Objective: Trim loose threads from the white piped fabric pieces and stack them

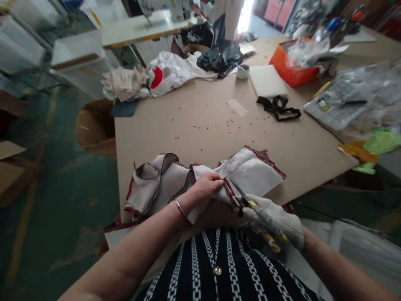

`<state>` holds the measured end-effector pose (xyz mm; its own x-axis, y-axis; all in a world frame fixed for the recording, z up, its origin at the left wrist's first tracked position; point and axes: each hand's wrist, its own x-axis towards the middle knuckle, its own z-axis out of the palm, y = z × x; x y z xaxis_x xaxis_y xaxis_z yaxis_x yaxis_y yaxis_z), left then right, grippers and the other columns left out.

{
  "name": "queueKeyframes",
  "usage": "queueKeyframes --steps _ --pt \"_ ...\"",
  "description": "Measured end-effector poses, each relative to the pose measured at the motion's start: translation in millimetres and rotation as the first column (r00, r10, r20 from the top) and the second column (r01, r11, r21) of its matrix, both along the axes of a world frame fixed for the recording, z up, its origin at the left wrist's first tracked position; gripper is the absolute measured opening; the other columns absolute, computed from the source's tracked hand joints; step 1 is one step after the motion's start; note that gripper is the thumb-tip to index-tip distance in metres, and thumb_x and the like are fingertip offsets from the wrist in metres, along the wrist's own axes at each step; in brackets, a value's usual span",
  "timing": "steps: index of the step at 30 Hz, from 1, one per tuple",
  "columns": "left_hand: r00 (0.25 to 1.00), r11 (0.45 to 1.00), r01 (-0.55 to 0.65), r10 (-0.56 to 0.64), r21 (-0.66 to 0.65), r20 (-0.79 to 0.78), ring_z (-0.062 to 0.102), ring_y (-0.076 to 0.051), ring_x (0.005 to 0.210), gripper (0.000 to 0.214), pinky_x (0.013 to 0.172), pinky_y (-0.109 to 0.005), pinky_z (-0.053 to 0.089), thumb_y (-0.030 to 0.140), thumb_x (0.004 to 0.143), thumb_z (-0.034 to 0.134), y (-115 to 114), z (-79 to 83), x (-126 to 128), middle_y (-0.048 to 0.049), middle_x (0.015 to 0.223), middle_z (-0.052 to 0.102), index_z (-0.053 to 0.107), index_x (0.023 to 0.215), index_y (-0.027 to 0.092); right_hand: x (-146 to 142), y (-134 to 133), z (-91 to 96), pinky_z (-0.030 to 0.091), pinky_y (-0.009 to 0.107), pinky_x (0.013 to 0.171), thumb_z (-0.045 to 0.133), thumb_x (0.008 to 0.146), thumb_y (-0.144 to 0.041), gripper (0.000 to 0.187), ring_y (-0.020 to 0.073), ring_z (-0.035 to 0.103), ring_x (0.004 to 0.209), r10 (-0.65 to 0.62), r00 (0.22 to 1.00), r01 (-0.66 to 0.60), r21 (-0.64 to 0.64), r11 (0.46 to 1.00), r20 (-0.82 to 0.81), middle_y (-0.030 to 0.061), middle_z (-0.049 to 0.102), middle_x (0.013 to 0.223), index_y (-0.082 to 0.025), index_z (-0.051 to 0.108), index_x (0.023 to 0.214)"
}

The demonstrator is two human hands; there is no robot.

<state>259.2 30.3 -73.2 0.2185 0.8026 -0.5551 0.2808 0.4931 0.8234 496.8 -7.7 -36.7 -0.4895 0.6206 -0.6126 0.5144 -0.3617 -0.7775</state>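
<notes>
Light grey fabric pieces (257, 175) with dark red bound edges lie along the near side of the table, bunched and folded at the left. My bare left hand (208, 186) pinches the fabric close to a red edge, thumb and fingers pressed together. In a white knit glove, my right hand (275, 219) is wrapped round a pair of scissors (266, 219) whose handles are bound with tape, grey and yellow. The blades point up and left, beside the red edge just right of my left fingers. Whether the blades touch the cloth I cannot tell.
Small dark thread scraps (230, 125) dot the brown table (200, 108). Farther back are a black strap (278, 109), a small cup (242, 72), a white pad (267, 80) and an orange bag (293, 67). Plastic bags (366, 92) cover the right; a cardboard box (95, 127) stands at the left.
</notes>
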Motion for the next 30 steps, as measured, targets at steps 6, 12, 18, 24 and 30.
queueKeyframes --steps 6,12,18,24,30 --pt "1.0 1.0 -0.005 0.005 -0.002 0.007 0.038 -0.009 0.057 0.032 0.054 -0.022 0.027 0.043 0.066 0.057 0 0.6 3 0.0015 0.062 0.05 0.063 0.073 0.012 -1 3 1.8 0.045 0.027 0.054 0.059 0.082 -0.058 0.042 0.0155 0.054 0.062 0.09 0.996 -0.09 -0.058 0.994 0.01 0.0011 0.063 0.079 -0.027 0.063 0.11" --pt "0.999 1.0 -0.019 0.02 -0.025 0.03 0.04 -0.01 0.058 0.033 0.055 -0.023 0.028 0.044 0.066 0.058 0 -2.4 1 0.001 0.063 0.051 0.062 0.074 0.012 2 9 -2.9 0.048 0.028 0.063 0.058 0.083 -0.058 0.036 0.0176 0.059 0.072 0.168 0.983 -0.168 -0.005 0.986 0.079 0.0006 0.066 0.086 -0.027 0.065 0.099" --pt "0.999 0.999 -0.029 0.03 -0.023 0.018 0.036 -0.009 0.057 0.03 0.055 -0.023 0.026 0.041 0.066 0.057 -2 6.8 4 0.0023 0.061 0.048 0.062 0.071 0.011 -2 4 -14.9 0.048 0.029 0.059 0.059 0.081 -0.059 0.039 0.0166 0.058 0.065 0.122 0.991 -0.121 -0.012 0.993 0.052 0.001 0.067 0.079 -0.025 0.067 0.1" --pt "0.999 0.999 -0.052 0.052 -0.009 -0.004 0.035 -0.009 0.056 0.028 0.054 -0.023 0.026 0.039 0.066 0.056 -1 8.3 8 0.0024 0.059 0.046 0.061 0.069 0.012 -17 3 -20.1 0.049 0.032 0.073 0.062 0.08 -0.055 0.039 0.0206 0.064 0.081 0.07 0.984 -0.085 0.084 0.993 0.163 0.0007 0.069 0.089 -0.029 0.064 0.109" --pt "1.0 1.0 -0.027 0.027 -0.003 -0.007 0.035 -0.009 0.056 0.027 0.053 -0.023 0.025 0.037 0.067 0.054 -1 7.4 11 0.0022 0.058 0.046 0.062 0.067 0.011 -24 4 -27.8 0.048 0.032 0.075 0.061 0.081 -0.052 0.033 0.0194 0.064 0.083 0.065 0.979 -0.09 0.127 0.988 0.193 -0.0021 0.069 0.092 -0.03 0.062 0.107"
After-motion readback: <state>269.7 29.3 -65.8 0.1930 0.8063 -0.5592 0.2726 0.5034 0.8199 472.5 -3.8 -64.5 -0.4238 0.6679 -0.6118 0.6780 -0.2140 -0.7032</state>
